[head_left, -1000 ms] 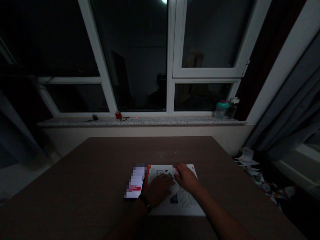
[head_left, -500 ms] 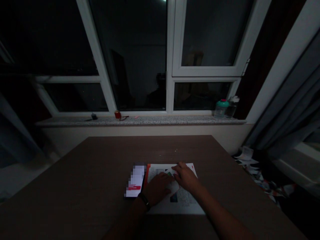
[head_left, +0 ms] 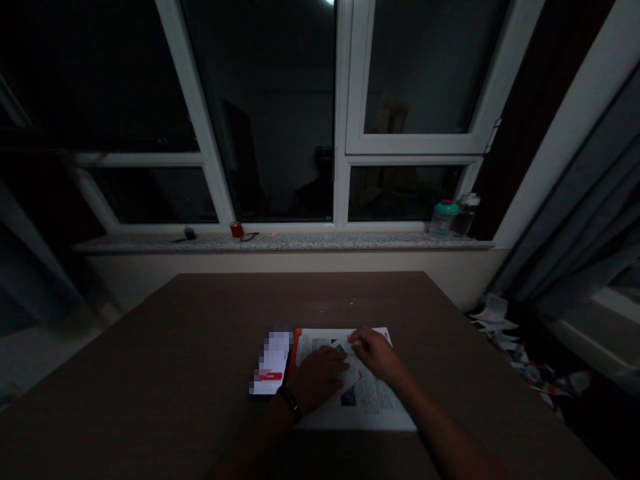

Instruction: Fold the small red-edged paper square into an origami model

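Note:
My left hand (head_left: 316,377), with a dark band at the wrist, lies palm down with its fingers stretched out. It rests on a small white piece of paper (head_left: 352,373) that lies over a larger printed page (head_left: 373,417). My right hand (head_left: 375,350) is at the paper's upper right end, its fingers curled and thumb drawn in. What its fingertips hold, if anything, is too dark and small to make out. A lit phone (head_left: 273,360) lies left of the page, close to its orange edge.
The brown table (head_left: 150,373) reaches toward a window with a stone sill (head_left: 310,241). On the sill stand a green-lidded bottle (head_left: 444,219), a small red can (head_left: 236,230) and a small dark object (head_left: 189,233). Papers (head_left: 520,363) are piled right of the table.
My right hand has shifted slightly right, and its fingers are more curled. My left hand stays on the small white paper.

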The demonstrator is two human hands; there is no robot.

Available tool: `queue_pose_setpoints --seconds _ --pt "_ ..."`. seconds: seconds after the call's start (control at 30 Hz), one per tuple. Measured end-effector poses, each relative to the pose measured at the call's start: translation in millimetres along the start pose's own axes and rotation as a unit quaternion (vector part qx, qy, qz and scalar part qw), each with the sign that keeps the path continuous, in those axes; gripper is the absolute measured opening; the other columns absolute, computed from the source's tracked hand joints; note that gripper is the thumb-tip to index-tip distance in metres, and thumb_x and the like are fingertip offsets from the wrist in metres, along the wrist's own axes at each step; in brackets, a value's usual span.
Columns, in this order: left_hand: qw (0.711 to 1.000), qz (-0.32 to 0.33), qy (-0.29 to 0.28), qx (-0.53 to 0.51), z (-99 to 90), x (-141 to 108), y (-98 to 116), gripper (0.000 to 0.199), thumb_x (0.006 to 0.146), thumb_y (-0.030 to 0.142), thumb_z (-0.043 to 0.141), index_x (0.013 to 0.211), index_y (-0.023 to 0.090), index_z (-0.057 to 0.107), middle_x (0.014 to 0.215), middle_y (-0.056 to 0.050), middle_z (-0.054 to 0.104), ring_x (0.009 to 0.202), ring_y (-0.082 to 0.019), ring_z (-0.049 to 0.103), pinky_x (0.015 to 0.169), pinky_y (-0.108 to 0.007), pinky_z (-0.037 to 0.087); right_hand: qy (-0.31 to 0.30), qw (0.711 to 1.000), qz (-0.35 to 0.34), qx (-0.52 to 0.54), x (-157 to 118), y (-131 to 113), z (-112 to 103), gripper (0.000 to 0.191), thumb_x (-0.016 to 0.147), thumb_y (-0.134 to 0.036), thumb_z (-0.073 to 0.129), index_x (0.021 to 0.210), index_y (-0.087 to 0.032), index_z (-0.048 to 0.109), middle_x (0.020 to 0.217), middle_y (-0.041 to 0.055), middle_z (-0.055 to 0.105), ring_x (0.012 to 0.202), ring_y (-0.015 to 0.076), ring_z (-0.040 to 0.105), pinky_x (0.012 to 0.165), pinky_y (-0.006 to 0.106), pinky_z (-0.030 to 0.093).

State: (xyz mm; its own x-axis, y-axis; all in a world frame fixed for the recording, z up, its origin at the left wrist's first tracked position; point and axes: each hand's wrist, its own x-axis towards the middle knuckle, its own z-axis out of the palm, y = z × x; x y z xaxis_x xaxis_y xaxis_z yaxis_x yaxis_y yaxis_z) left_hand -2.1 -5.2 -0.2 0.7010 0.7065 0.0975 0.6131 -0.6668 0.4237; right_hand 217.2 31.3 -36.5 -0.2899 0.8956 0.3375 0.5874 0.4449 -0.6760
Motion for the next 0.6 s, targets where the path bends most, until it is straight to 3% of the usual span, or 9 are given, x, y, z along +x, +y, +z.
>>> queue_pose_setpoints --seconds 0.2,0.6 --pt "1.0 0.004 0.012 -0.011 4.0 -1 -6 0.034 0.084 0.012 0.062 0.117 0.021 0.064 0.135 -0.004 0.058 0.127 -0.023 0.046 0.11 -0.04 0.036 0.038 0.989 0.061 0.129 2 6 10 0.012 0.08 -0.028 0.061 0.087 -0.018 0.06 0.065 -0.0026 0.057 0.059 0.0135 0.053 0.055 0.022 0.039" --pt "1.0 0.014 -0.001 -0.005 2.5 0 -10 0.037 0.085 0.015 0.06 0.121 0.024 0.063 0.137 -0.003 0.057 0.127 -0.025 0.046 0.106 -0.042 0.037 0.002 0.992 0.047 0.117 1 0 9 0.006 0.076 -0.019 0.062 0.081 -0.019 0.059 0.069 -0.0021 0.06 0.065 0.0133 0.057 0.061 0.022 0.042"
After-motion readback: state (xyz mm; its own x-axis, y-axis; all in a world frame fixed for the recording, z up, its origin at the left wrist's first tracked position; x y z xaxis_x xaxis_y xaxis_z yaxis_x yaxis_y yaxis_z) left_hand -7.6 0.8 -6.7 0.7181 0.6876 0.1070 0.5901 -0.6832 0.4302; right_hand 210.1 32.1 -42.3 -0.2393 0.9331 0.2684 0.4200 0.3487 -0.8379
